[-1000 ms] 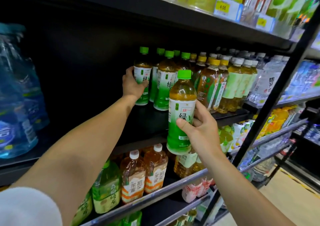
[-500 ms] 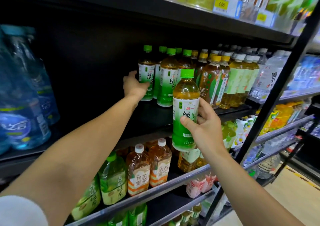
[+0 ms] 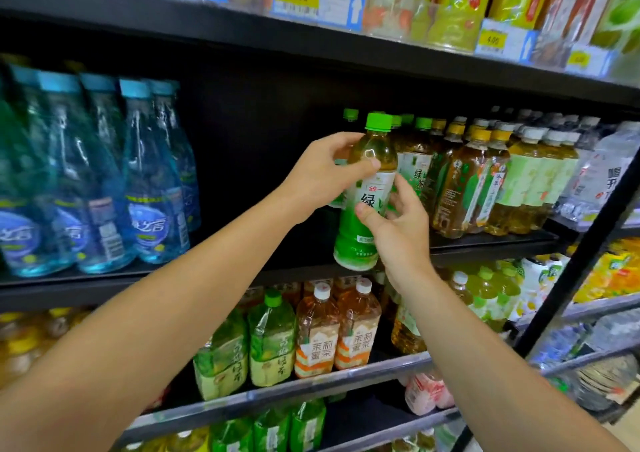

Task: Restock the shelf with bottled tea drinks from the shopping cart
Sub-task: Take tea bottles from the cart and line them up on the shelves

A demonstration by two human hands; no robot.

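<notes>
A green tea bottle (image 3: 367, 195) with a green cap and green-white label is held slightly tilted in front of the middle shelf (image 3: 242, 271). My right hand (image 3: 394, 230) grips its lower half from the right. My left hand (image 3: 325, 171) holds its upper part from the left, thumb across the amber shoulder. Behind the bottle stands a row of like green-capped tea bottles (image 3: 415, 160), partly hidden by my hands. The shopping cart is out of view.
Blue water bottles (image 3: 104, 181) fill the shelf's left end; a dark gap lies between them and the tea. Yellow-capped tea (image 3: 474, 181) and pale-label bottles stand to the right. A black upright post (image 3: 581, 261) crosses at the right. Lower shelves hold more drinks (image 3: 318, 334).
My left hand let go of the shelved bottle and moved right onto the held bottle. My right hand carried the bottle up and toward the shelf. The view shifted left.
</notes>
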